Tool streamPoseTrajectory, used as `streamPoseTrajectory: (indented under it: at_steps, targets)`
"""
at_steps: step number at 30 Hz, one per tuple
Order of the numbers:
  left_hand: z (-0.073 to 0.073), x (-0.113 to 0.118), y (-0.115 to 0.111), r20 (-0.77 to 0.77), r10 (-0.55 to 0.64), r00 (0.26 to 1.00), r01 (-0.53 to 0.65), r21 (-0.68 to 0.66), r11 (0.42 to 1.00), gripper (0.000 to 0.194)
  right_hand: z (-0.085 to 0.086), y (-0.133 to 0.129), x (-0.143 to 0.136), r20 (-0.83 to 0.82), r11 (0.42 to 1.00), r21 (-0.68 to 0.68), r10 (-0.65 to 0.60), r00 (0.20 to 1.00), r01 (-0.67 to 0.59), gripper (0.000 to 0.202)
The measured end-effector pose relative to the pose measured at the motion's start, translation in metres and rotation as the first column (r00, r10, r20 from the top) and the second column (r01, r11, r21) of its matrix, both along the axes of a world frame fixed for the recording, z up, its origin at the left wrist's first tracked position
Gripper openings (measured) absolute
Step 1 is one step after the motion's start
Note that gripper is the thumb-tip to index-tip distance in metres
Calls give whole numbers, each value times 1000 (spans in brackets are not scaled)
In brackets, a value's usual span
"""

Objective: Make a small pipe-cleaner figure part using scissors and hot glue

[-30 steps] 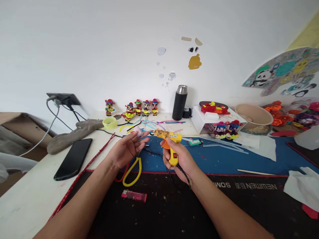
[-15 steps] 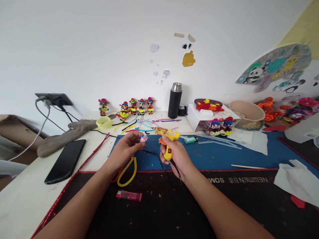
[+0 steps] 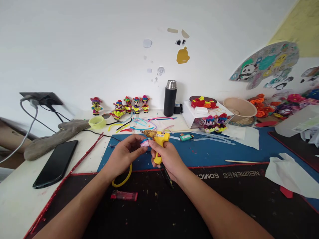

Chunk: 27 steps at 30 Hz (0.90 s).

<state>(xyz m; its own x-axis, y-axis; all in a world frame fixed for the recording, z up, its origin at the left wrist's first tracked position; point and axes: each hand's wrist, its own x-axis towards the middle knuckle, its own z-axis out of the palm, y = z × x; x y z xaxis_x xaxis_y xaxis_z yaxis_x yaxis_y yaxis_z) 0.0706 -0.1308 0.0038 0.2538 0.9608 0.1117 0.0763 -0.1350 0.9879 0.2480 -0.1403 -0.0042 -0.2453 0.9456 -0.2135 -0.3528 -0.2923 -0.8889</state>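
My left hand (image 3: 123,153) pinches a small pink-and-blue piece (image 3: 145,143) between thumb and fingertips over the blue mat. In my right hand (image 3: 170,157) is a yellow hot glue gun (image 3: 159,151), its stained nozzle pointing left, just above the piece. My right thumb reaches out to the piece and seems to touch it. A yellow looped handle (image 3: 123,181) shows partly below my left hand; the rest of that tool is hidden. Nearer to me lies a red see-through lighter (image 3: 124,196).
Several small fuzzy figures (image 3: 118,109) stand by the wall, near loose pipe cleaners (image 3: 142,127). A black flask (image 3: 170,99) and white box (image 3: 209,114) stand behind. At left lie a phone (image 3: 56,164) and red tinsel stems (image 3: 64,181); white paper (image 3: 291,176) is at right.
My hands have come together: the glue gun has moved left toward the small piece, and my right thumb now reaches it. The view has shifted slightly to the right.
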Motion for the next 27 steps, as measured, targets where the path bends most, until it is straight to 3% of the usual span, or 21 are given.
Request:
streamPoseTrajectory:
  at_steps: [14, 27]
  targets:
    - [0, 2, -1, 52, 6, 999, -7, 7, 1000, 27, -6, 3, -2, -68, 997, 6, 73, 995, -73, 61]
    - [4, 5, -5, -43, -22, 999, 20, -34, 999, 32, -12, 3, -4, -88, 999, 8, 52, 995, -51, 60]
